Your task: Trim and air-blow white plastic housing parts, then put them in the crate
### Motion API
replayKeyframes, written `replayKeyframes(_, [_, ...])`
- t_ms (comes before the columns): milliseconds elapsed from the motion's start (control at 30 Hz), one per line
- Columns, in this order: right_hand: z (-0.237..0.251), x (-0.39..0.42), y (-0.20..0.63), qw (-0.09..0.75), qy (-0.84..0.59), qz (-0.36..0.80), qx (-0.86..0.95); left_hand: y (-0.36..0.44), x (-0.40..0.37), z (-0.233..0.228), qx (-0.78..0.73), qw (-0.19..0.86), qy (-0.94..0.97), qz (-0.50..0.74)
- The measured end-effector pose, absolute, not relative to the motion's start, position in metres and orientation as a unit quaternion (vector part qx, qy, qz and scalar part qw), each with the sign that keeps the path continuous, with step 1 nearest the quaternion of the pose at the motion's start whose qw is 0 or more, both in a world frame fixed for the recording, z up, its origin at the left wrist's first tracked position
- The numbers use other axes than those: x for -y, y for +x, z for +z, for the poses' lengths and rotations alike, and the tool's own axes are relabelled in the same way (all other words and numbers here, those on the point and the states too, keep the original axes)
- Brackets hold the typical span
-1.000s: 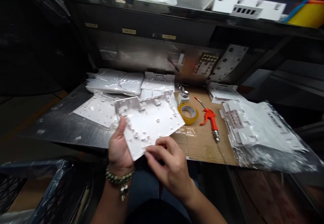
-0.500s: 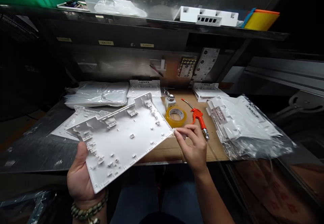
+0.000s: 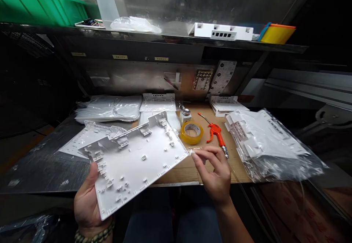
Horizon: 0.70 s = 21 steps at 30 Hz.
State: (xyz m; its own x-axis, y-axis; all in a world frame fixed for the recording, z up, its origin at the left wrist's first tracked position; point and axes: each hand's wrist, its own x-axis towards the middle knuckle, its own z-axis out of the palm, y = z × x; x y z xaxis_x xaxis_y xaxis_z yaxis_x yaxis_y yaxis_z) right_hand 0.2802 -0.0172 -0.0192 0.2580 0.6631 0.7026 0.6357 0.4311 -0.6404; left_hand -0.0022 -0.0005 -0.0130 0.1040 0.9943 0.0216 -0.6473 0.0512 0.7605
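Note:
A white plastic housing shell (image 3: 154,162) is tilted in front of me, its inner side with ribs, clips and posts facing up. My left hand (image 3: 88,199) grips its lower left edge, thumb on top. Just off the shell's right corner, my right hand (image 3: 213,169) has thumb and forefinger pinched together. A tiny whitish bit shows at those fingertips, too small to name. Beyond the right hand lie a roll of yellow tape (image 3: 202,133) and an orange air blow gun (image 3: 216,130). A small bottle with a metal cap (image 3: 186,117) stands behind the tape.
Bagged white shells (image 3: 261,140) lie at the right, and clear plastic bags (image 3: 110,107) are stacked at the back left. Another shell (image 3: 82,140) rests behind my left hand. The overhead shelf (image 3: 170,37) carries a green bin (image 3: 41,6) and a squeeze bottle (image 3: 106,6).
My right hand has drawn slightly right and away from the shell's corner, leaving a small gap. The left hand still holds the shell at much the same tilt. The camera view has tipped upward.

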Motion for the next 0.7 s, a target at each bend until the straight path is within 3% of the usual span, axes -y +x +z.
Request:
replayKeyframes(167, [-0.030, 0.006, 0.288, 0.539, -0.539, 0.006, 0.647, -0.004, 0.006, -0.017, -0.263, 0.683, 0.313, 0.605])
replayKeyframes(400, [0.009, -0.019, 0.283, 0.629, -0.512, 0.035, 0.584, -0.023, 0.014, -0.037, -0.224, 0.737, 0.342, 0.539])
replayKeyframes(533, [0.025, -0.028, 0.273, 0.629, -0.486, 0.032, 0.606, -0.034, 0.016, -0.050, -0.172, 0.788, 0.325, 0.494])
replayKeyframes(700, [0.014, -0.035, 0.278, 0.632, -0.505, 0.012, 0.587, -0.017, 0.020, -0.050, -0.041, 0.794, 0.234, 0.559])
